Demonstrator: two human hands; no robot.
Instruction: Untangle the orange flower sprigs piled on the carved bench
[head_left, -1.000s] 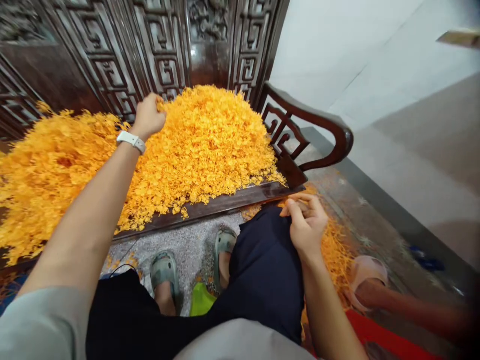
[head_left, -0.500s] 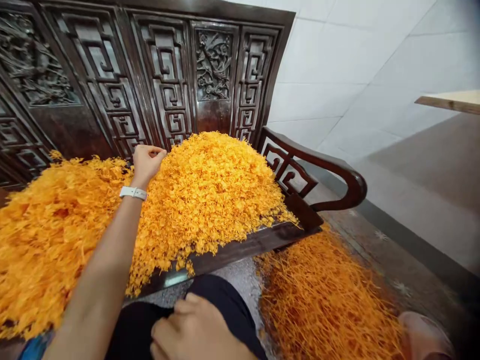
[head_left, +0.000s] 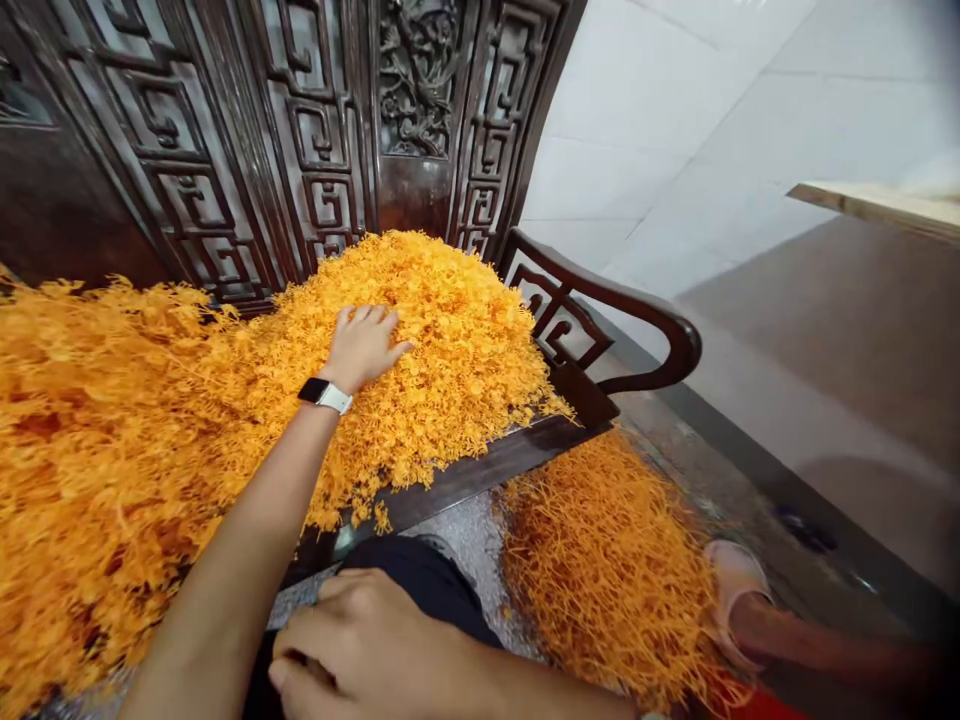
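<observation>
My left hand (head_left: pixel 364 345), with a watch (head_left: pixel 324 394) on a pale strap at the wrist, lies with fingers spread on a heap of small orange flower-like pieces (head_left: pixel 442 360). The heap covers the right end of a dark wooden bench. My right hand (head_left: pixel 360 640) rests over my lap, its fingers curled in; whatever may be inside is hidden. To the left, on the bench, spreads a looser heap of longer orange sprigs (head_left: pixel 97 430), partly behind my left forearm.
On the floor to the right lies a pile of thin orange stems (head_left: pixel 607 560). A person's foot in a pale shoe (head_left: pixel 739 590) stands beside it. The bench has a carved back (head_left: pixel 322 130) and a curved armrest (head_left: pixel 637 310). A wooden board edge (head_left: pixel 877 205) juts in at right.
My left hand has gone from a closed pinch near the bench back to lying open on the heap, further right and lower. The right hand stays curled over the lap. The view has shifted.
</observation>
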